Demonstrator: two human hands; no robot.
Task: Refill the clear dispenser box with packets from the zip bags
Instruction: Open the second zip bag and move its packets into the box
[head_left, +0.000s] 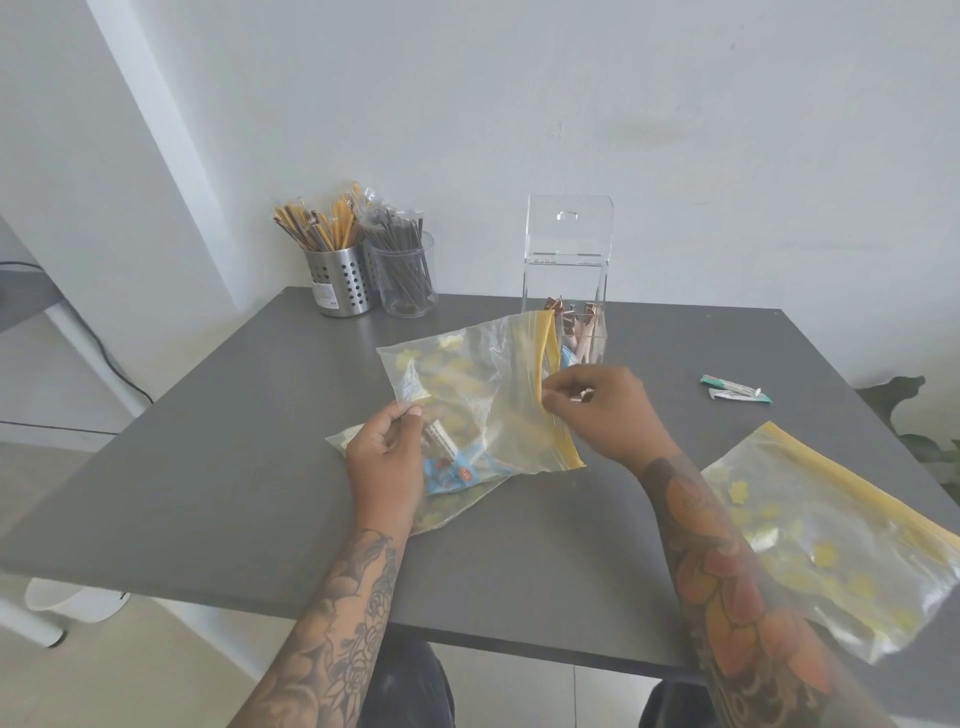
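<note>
Pinching zip bag (483, 400) at both ends, left hand (387, 457) on its base, right hand (597, 410) on yellow seal, packets (447, 467) blurred inside, dispenser box (569, 270) partly hidden behind.

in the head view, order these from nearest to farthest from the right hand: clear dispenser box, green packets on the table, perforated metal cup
From the right hand:
1. clear dispenser box, just behind the hand at the table's back edge.
2. green packets, lying off to its right.
3. perforated metal cup, far back on the left.
</note>
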